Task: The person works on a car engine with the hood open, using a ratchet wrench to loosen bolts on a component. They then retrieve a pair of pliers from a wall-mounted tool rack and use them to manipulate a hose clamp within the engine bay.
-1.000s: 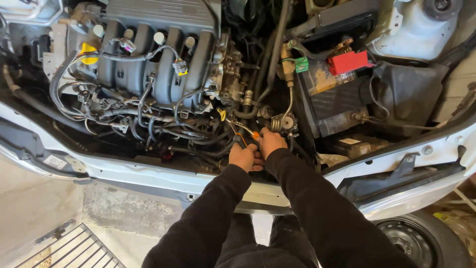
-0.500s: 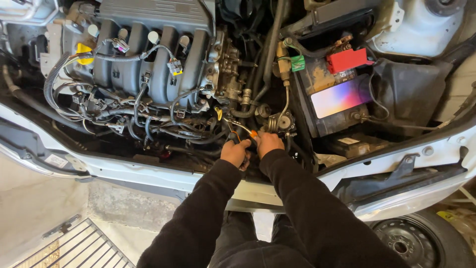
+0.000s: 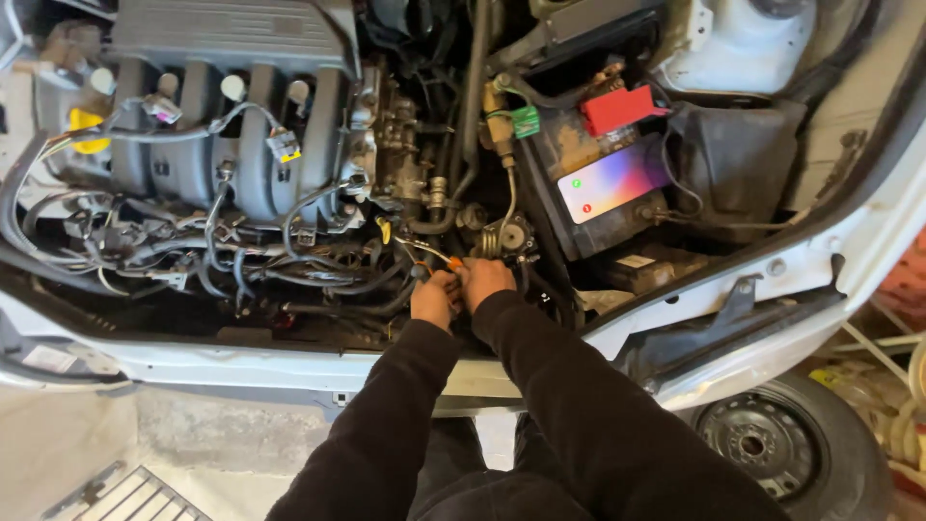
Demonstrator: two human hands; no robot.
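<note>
Head view. An open engine bay (image 3: 463,193) of a white car is shown from above, over a concrete workshop floor; a metal floor grate (image 3: 125,492) lies at the lower left and a bare steel wheel (image 3: 762,444) at the lower right. The grey intake manifold (image 3: 231,106) fills the upper left of the bay, with black wiring and hoses (image 3: 193,251) draped along its front edge. The battery (image 3: 608,174), with a red terminal cover (image 3: 617,106), sits toward the right side of the bay, and a white fluid reservoir (image 3: 743,39) occupies the upper right corner.

Both hands are brought together at the front edge of the bay, near its middle. The left hand (image 3: 432,301) and the right hand (image 3: 484,282) are almost touching, each closed around the orange-handled tool (image 3: 451,265), apparently pliers, though the grip is largely hidden by the fingers. The tool's thin metal tip points up and left toward a small yellow clip (image 3: 384,230) among the hoses, just beside a round metal fitting (image 3: 511,236).

The tool is judged light and rigid, and its coated handles are the proper place to hold it. The surrounding hoses are judged soft and springy, the plastic connectors brittle.
</note>
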